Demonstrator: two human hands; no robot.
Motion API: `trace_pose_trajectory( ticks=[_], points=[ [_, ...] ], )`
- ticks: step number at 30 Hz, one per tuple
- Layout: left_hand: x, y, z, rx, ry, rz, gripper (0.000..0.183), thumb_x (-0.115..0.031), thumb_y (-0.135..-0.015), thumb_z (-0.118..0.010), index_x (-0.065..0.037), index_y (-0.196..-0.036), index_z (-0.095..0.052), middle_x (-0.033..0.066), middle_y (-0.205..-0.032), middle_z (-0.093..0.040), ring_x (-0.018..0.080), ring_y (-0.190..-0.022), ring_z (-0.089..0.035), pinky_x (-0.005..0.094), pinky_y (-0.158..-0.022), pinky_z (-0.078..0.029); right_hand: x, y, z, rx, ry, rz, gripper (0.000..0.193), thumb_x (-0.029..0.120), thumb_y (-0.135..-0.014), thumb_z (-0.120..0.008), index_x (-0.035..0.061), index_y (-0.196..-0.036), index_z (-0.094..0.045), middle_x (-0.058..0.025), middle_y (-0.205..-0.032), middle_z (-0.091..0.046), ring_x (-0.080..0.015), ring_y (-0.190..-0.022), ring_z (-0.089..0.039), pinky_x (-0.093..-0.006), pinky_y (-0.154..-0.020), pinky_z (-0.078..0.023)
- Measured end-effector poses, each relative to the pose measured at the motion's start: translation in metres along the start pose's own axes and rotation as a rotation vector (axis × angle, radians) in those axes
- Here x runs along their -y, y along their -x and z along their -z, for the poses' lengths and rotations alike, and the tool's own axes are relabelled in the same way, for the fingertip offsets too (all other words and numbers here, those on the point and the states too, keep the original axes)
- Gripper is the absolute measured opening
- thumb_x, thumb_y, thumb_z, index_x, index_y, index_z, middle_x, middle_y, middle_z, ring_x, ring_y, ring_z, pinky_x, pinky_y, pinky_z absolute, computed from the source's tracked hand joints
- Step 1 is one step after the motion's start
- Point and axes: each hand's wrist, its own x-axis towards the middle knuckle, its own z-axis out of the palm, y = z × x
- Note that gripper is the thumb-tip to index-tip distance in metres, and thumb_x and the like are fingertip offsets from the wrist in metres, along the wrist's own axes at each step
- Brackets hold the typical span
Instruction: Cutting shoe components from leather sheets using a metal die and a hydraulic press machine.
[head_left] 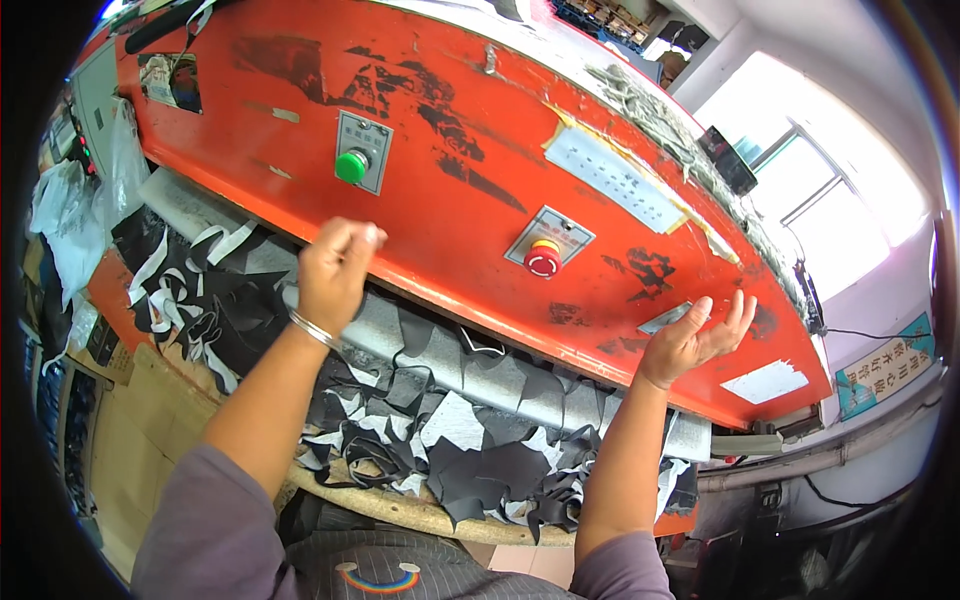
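Observation:
My left hand (338, 268), a bracelet at its wrist, is held in front of the red machine panel (440, 240), just below a green push button (351, 167). Its fingers are curled in and nothing shows in them. Farther right my right hand (697, 342) has its fingers spread and holds nothing. It covers part of a small metal plate (660, 319) on the panel; whether it touches the panel I cannot tell. Between the hands sits a red stop button (542, 260) with a yellow collar. Black and white cut scraps (490, 470) lie heaped below.
A grey bar (470, 370) runs under the panel's lower edge, with dark pieces hanging over it. The scraps rest on a wooden board (440, 515) close to my body. Plastic bags (68, 215) hang at the left. A pipe (800, 465) and cables are at the right.

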Motion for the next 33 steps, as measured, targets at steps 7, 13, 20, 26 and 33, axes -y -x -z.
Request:
trace_pose_trajectory(
  ticks=[7,13,20,26,33],
  points=[
    [-0.042,-0.03,0.045,-0.264,-0.253,-0.503,0.025,-0.01,-0.095,-0.05,-0.001,-0.073,-0.057,0.0082,-0.072,-0.052,0.0184,-0.069,-0.05,0.0302,-0.064,-0.04,0.015,0.006,0.021,-0.09,0.075,0.031,0.045,0.028,-0.095,-0.051,-0.0026,-0.128,-0.046,-0.0207,-0.141,-0.038,-0.0337,-0.13,-0.034,-0.047,-0.106,-0.025],
    [-0.053,-0.017,0.06,0.185,-0.345,-0.107,0.035,-0.019,-0.094,-0.054,0.001,-0.066,-0.049,0.0119,-0.064,-0.046,0.0255,-0.06,-0.047,0.0364,-0.057,-0.038,0.023,0.008,0.046,-0.004,-0.079,-0.053,0.041,0.022,-0.095,-0.051,-0.0035,-0.127,-0.046,-0.0211,-0.14,-0.038,-0.0343,-0.13,-0.035,-0.0466,-0.108,-0.025],
    [-0.055,0.142,0.058,0.752,-0.208,0.121,0.035,-0.033,-0.089,-0.062,-0.005,-0.068,-0.064,0.0139,-0.068,-0.06,0.0304,-0.063,-0.06,0.0385,-0.06,-0.048,0.074,0.093,0.143,0.831,-0.448,-0.113,0.017,0.01,-0.081,-0.064,0.001,-0.096,-0.062,-0.0164,-0.093,-0.063,-0.0309,-0.083,-0.059,-0.0389,-0.075,-0.046],
    [-0.074,0.176,0.047,1.221,-0.168,0.519,0.033,-0.04,-0.086,-0.065,-0.007,-0.084,-0.071,0.01,-0.079,-0.069,0.0195,-0.068,-0.064,0.0308,-0.065,-0.05,0.116,0.136,0.235,1.556,-0.421,-0.173,0.04,0.041,-0.079,-0.071,0.0037,-0.092,-0.068,-0.0135,-0.091,-0.064,-0.0319,-0.083,-0.06,-0.0395,-0.074,-0.048],
    [-0.047,0.176,0.047,1.285,-0.078,0.707,0.03,-0.036,-0.084,-0.07,-0.006,-0.09,-0.072,0.0045,-0.087,-0.07,0.0114,-0.079,-0.063,0.0269,-0.073,-0.048,0.135,0.155,0.252,1.481,-0.233,-0.191,0.055,0.054,-0.077,-0.068,0.0034,-0.096,-0.069,-0.0137,-0.088,-0.061,-0.032,-0.085,-0.058,-0.0404,-0.074,-0.048]
  ],
)
